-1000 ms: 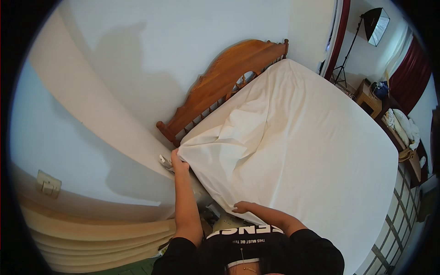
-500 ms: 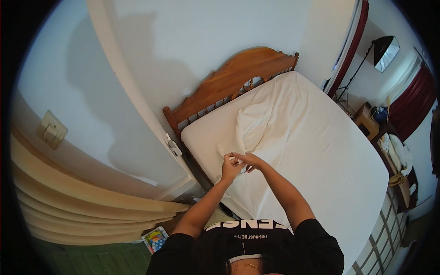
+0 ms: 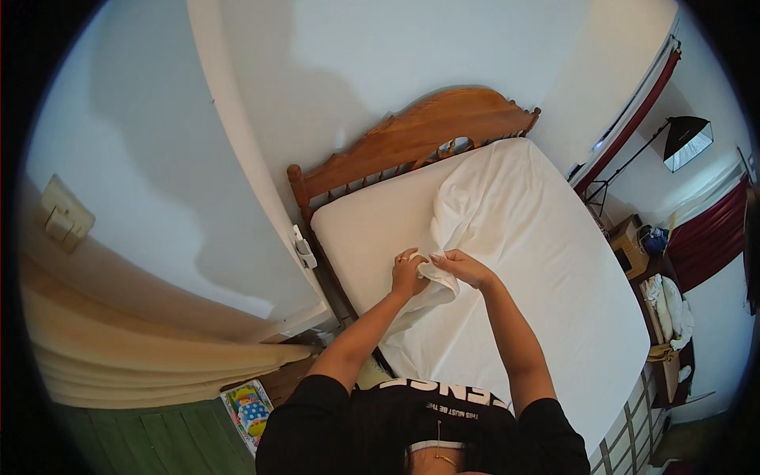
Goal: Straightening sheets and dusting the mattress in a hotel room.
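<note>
Sheet [image 3: 491,210] lies rumpled on the bed [image 3: 368,229], toward one o'clock from my left grip [image 3: 406,273] and right grip [image 3: 469,269], both pinching its edge; I judge this gathering, next calling for spreading toward ten o'clock.

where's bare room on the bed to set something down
The bed has two free patches: the upper-left corner between headboard, left hand and bunched sheet, and the wide stretch right of the right hand. Crowded: between the hands, where the sheet gathers.
</note>
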The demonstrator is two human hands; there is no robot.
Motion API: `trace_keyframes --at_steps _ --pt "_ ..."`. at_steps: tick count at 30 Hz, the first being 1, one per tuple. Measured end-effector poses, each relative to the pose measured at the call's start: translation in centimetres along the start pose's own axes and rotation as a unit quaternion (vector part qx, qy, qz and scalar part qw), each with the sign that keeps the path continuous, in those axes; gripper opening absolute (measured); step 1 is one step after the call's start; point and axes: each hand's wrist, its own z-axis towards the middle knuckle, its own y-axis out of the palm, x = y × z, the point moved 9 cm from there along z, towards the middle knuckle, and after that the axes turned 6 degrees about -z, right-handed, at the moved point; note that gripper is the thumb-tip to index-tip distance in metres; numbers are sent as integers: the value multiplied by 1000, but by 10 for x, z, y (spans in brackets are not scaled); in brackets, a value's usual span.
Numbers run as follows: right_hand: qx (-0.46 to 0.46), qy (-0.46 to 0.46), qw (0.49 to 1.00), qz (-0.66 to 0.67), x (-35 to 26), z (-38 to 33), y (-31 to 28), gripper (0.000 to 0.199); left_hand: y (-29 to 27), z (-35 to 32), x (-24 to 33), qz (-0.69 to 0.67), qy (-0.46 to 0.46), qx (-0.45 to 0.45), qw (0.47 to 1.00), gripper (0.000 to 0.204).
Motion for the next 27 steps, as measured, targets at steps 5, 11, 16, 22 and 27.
trace_keyframes --at_steps 5,11,16,22,27 --pt "85 -17 996 17 -27 -7 -37 37 8 19 -22 -137 56 -100 984 16" --pt "196 -39 971 133 -29 -7 -69 32 -1 -10 -68 -152 -33 -251 955 20" --pt "123 -51 980 148 -27 -8 -43 34 -25 -3 -34 -246 -105 -108 957 35" --pt "90 -76 981 157 -41 -25 -21 29 -5 16 -11 -81 -52 -109 989 26" --pt "168 -77 979 87 -45 -54 -31 36 -45 1 -46 38 -121 -81 989 11"
